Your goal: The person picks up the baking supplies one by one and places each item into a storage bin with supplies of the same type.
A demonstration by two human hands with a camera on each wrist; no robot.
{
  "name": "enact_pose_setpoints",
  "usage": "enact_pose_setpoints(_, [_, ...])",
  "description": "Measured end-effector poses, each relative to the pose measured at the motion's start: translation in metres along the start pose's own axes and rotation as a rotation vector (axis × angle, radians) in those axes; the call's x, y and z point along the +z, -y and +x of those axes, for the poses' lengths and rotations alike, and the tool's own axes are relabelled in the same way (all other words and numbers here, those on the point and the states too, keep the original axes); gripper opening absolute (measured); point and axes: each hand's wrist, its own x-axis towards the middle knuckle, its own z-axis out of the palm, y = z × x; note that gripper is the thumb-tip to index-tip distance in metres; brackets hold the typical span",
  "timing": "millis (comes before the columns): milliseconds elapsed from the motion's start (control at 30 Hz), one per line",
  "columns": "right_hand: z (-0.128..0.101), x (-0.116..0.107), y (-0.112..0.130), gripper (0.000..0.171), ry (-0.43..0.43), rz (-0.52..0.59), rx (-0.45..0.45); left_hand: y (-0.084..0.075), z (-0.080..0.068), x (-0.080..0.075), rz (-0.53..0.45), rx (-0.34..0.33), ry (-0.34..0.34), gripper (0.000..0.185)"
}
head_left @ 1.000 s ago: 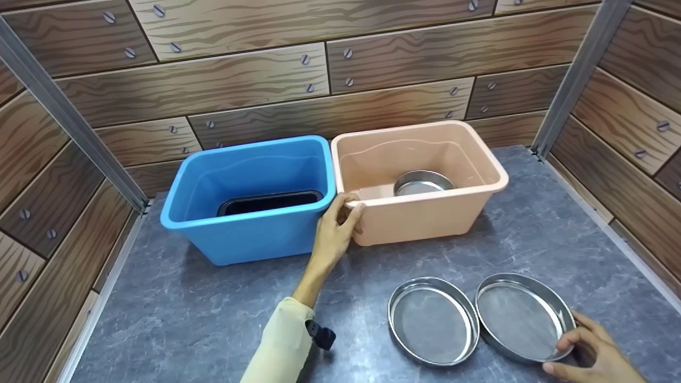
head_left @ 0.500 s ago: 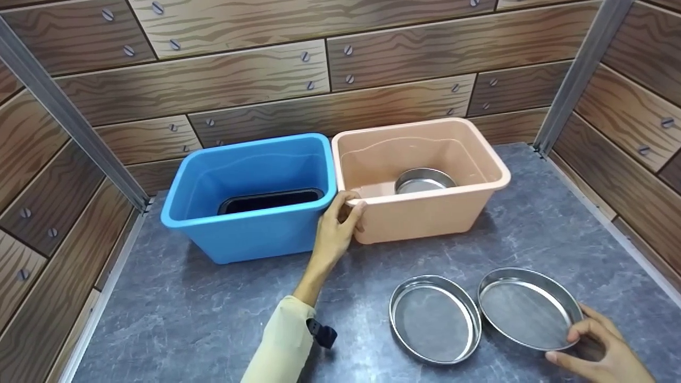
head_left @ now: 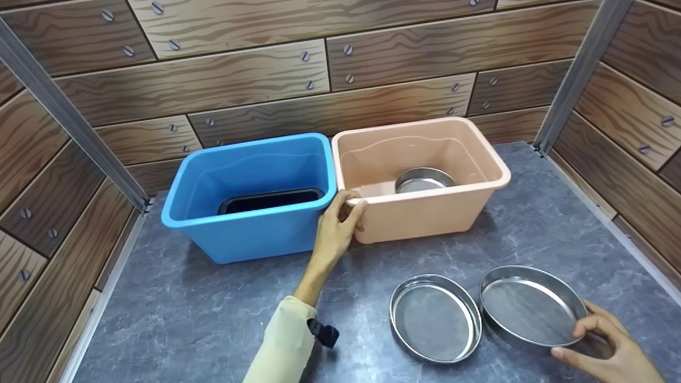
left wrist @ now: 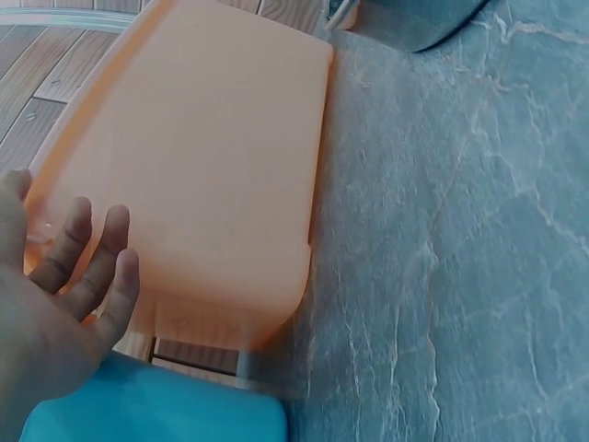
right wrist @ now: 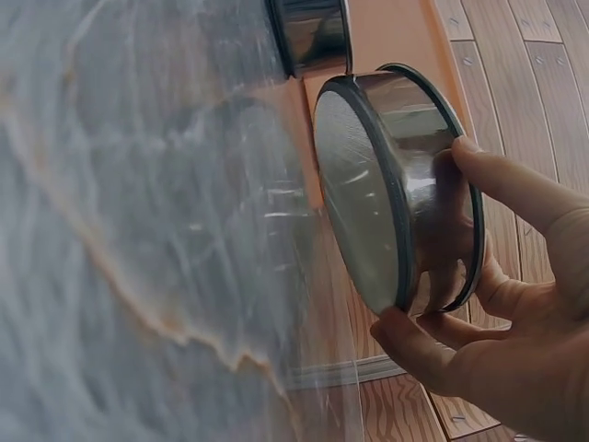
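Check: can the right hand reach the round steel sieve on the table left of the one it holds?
Probably not yet: the right hand grips its own sieve; the path to the other sieve is free.

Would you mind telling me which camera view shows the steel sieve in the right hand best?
The right wrist view: the sieve fills the frame, the right hand pinching its rim. The head view shows it smaller, tilted; the left wrist view misses it.

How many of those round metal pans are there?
3: one in the right hand, lifted at the table's right; one flat beside it; one inside the peach bin. More may be hidden.
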Motion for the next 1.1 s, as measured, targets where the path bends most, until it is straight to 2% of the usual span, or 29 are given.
enact_pose_setpoints(233, [-0.002, 0.000, 0.000, 0.040, -0.057, 0.036, -0.100, -0.002, 0.000, 0.000, 0.025, 0.001, -0.003, 0.019])
enact_pose_setpoints(567, [-0.004, -0.002, 0.006, 0.036, -0.107, 0.257, -0.234, -0.002, 0.000, 0.001, 0.011, -0.009, -0.013, 0.018])
enact_pose_setpoints(700, [-0.004, -0.001, 0.015, 0.038, -0.121, 0.280, -0.273, -0.002, -0.001, 0.002, -0.006, -0.010, -0.014, 0.018])
enact_pose_setpoints(867, [-0.004, -0.002, 0.030, 0.036, -0.133, 0.291, -0.295, -0.002, -0.001, 0.002, -0.021, -0.008, -0.009, 0.017])
enact_pose_setpoints(1100, [-0.001, -0.006, 0.051, 0.035, -0.093, 0.302, -0.282, -0.003, -0.001, 0.002, 0.015, 0.000, -0.013, 0.018])
